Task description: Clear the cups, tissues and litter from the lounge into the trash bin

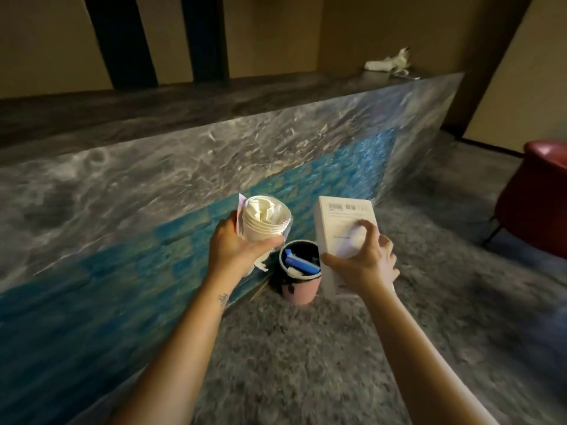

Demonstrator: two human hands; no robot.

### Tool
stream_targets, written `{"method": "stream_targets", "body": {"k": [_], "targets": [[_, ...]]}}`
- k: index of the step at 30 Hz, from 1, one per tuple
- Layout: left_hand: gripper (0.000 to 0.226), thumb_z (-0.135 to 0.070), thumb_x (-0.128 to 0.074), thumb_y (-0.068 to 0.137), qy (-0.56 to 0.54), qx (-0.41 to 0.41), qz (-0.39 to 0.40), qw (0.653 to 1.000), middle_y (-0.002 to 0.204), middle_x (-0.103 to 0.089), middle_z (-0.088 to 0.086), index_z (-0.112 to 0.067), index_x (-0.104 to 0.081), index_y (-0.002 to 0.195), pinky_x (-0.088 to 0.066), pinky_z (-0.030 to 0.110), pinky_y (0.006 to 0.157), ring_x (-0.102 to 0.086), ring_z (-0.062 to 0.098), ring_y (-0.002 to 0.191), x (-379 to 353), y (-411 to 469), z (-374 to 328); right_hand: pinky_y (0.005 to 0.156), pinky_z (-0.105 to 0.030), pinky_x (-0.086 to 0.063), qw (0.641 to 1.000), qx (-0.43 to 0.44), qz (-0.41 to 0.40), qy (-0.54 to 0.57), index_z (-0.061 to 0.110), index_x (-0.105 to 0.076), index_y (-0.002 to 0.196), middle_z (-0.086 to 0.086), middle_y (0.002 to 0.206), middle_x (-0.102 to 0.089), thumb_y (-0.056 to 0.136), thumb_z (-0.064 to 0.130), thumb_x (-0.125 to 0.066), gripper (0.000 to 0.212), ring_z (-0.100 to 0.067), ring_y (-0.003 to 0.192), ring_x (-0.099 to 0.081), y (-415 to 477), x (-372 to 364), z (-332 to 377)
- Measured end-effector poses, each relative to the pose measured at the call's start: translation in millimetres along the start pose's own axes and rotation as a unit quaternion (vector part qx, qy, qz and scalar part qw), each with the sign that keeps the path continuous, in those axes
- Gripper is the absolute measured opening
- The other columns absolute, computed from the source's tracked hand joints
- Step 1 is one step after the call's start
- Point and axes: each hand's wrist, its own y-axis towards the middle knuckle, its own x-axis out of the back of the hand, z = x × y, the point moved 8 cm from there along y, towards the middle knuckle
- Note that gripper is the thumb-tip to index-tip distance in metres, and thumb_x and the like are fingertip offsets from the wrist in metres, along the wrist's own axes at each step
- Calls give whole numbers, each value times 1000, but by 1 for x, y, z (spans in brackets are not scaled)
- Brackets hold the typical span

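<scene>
My left hand point(234, 246) grips a stack of white paper cups point(265, 220) with crumpled tissue stuffed in the top cup and a pink-edged wrapper beside them. My right hand point(365, 262) holds a white cardboard box point(343, 219) with a barcode label, fingers curled over its front face. Between and below the two hands a small pink trash bin point(302, 291) with a black liner stands on the floor against the counter base; blue and white litter lies inside it. More white crumpled tissue point(389, 61) lies on the far end of the counter top.
A long grey marble counter point(214, 154) with a blue glowing panel runs along the left. The floor is grey carpet point(337, 348). A red armchair point(540, 204) stands at the right edge. Beige walls with dark vertical panels are behind the counter.
</scene>
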Motion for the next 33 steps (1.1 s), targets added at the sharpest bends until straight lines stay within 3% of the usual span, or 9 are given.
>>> {"method": "stream_targets", "body": {"k": [4, 8, 11, 14, 16, 19, 21, 23, 33], "targets": [[86, -50, -83, 44, -9, 9, 43, 999, 110, -66, -7, -30, -56, 123, -52, 34, 85, -62, 15, 102, -71, 121, 7, 99, -47, -28, 999, -31, -32, -1, 36, -29, 127, -7, 134, -33, 57, 51, -76, 86, -33, 121, -36, 104, -26, 12], [91, -49, -84, 42, -14, 2, 68, 998, 107, -66, -5, -27, -55, 125, -54, 36, 79, -64, 17, 97, -134, 219, 13, 100, -46, -28, 997, -64, -47, -16, 37, -29, 128, -6, 134, -33, 58, 51, -76, 85, -32, 121, -35, 192, -38, -4], [75, -44, -86, 46, -21, 5, 72, 997, 86, -61, -18, -29, -60, 114, -46, 22, 69, -62, 7, 82, -176, 276, 36, 99, -45, -28, 995, -90, -42, -13, 36, -31, 128, -6, 133, -35, 59, 49, -76, 84, -32, 120, -36, 251, -65, -25], [64, -34, -88, 50, -1, 23, 87, 996, 89, -61, -16, -30, -61, 108, -42, 12, 61, -58, 0, 76, -221, 325, 74, 99, -44, -29, 994, -111, -17, -14, 35, -31, 128, -6, 132, -35, 60, 50, -76, 84, -32, 120, -37, 313, -111, -46], [57, -30, -87, 51, 6, 47, 89, 995, 93, -64, -12, -29, -59, 100, -45, 13, 63, -62, 2, 81, -251, 359, 109, 99, -43, -28, 994, -113, -1, -10, 36, -30, 128, -5, 132, -33, 59, 49, -76, 84, -31, 120, -35, 357, -147, -60], [60, -35, -84, 52, 20, 77, 85, 993, 96, -69, -8, -31, -59, 106, -53, 29, 64, -66, 15, 84, -299, 407, 167, 100, -44, -27, 991, -125, 35, -16, 37, -29, 129, -4, 134, -31, 59, 49, -76, 85, -29, 121, -33, 425, -211, -95], [55, -38, -83, 53, 13, 81, 73, 994, 90, -68, -14, -40, -57, 101, -51, 25, 51, -66, 6, 75, -330, 433, 205, 101, -44, -26, 989, -134, 63, -25, 38, -28, 130, -3, 135, -30, 58, 51, -75, 87, -29, 122, -31, 467, -257, -123], [53, -32, -85, 56, 2, 96, 71, 993, 90, -67, -18, -41, -56, 99, -48, 16, 51, -63, -3, 73, -363, 453, 248, 102, -44, -25, 984, -147, 98, -35, 39, -27, 131, -2, 135, -30, 59, 50, -75, 87, -28, 123, -30, 500, -306, -154], [68, -43, -83, 51, 6, 257, 110, 960, 91, -68, -6, -39, -54, 112, -53, 34, 47, -66, 11, 72, -482, 452, 506, 102, -46, -28, 935, -253, 234, -80, 38, -22, 130, -4, 139, -29, 57, 61, -67, 89, -30, 125, -32, 530, -543, -312]]}}
